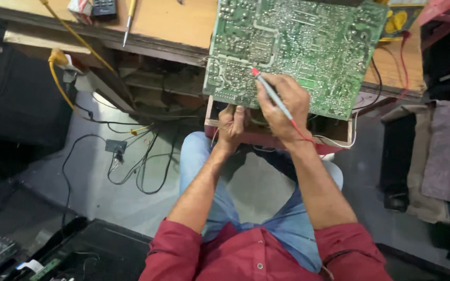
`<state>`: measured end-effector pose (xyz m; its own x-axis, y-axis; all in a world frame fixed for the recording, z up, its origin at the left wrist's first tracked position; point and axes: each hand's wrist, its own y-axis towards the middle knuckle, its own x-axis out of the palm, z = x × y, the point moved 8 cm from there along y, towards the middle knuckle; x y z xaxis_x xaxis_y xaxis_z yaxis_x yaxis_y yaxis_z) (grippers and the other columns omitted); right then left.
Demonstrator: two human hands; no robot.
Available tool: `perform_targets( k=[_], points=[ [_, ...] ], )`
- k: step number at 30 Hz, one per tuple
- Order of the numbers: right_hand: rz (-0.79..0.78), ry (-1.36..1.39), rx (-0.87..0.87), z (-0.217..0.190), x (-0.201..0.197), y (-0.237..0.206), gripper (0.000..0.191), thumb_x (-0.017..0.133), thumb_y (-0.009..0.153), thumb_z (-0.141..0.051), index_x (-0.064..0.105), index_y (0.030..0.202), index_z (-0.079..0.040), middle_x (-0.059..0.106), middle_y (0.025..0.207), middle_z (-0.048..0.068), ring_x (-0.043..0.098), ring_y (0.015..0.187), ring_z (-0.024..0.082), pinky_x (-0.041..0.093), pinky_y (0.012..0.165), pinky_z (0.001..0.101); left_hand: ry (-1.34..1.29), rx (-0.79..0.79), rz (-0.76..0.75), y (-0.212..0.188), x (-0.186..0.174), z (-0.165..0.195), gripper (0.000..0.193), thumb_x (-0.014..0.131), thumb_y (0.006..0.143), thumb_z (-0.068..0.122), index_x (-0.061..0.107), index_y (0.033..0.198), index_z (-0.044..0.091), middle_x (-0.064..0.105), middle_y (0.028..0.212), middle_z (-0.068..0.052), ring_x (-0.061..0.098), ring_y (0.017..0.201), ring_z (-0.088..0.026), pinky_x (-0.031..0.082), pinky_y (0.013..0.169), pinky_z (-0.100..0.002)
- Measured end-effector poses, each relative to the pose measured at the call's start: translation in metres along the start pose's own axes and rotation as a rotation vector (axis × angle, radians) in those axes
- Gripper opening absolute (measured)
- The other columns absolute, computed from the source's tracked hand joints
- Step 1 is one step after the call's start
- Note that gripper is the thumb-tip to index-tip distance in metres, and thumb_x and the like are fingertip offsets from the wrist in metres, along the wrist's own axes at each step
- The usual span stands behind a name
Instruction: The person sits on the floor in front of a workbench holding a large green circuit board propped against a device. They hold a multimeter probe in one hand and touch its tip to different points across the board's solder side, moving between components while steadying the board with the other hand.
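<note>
— What is going on here?

— The right hand (pixel 283 106) pinches a red-tipped probe (pixel 272 93) like a pen, its point touching the solder side of the green circuit board (pixel 308 47), which leans over the edge of the wooden bench (pixel 173 23).

— And the other hand?

— The left hand (pixel 232 124) is curled shut under the board's lower edge, propping it.

— So, which step?

— Probing a solder point, I'd judge. The next touch calls for a steady tip on one joint only.
</note>
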<state>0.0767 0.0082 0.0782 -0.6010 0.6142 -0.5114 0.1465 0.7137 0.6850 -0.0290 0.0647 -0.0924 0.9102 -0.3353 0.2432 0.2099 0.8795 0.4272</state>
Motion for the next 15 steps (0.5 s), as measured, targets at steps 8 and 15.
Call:
perform_targets(
  k=[8,15],
  points=[
    [-0.002,0.052,0.008,0.0021,-0.0022,-0.0006,0.016,0.079,0.094,0.001,0.073,0.109,-0.001,0.073,0.098,0.013,0.073,0.081,0.022,0.057,0.07,0.0316,-0.023,0.023,-0.003,-0.0006,0.0013,-0.0013,0.028,0.047,0.113,0.02,0.056,0.091,0.003,0.056,0.073,0.0,0.049,0.06,-0.007,0.041,0.056,-0.026],
    [0.009,0.035,-0.006,0.0033,-0.0013,-0.0007,0.015,0.08,0.094,0.001,0.073,0.107,-0.001,0.073,0.098,0.013,0.074,0.082,0.023,0.057,0.072,0.033,0.021,0.024,-0.006,-0.0004,-0.0002,-0.0002,0.028,0.046,0.112,0.02,0.057,0.093,0.002,0.057,0.071,0.001,0.049,0.059,-0.007,0.04,0.055,-0.026]
  ],
)
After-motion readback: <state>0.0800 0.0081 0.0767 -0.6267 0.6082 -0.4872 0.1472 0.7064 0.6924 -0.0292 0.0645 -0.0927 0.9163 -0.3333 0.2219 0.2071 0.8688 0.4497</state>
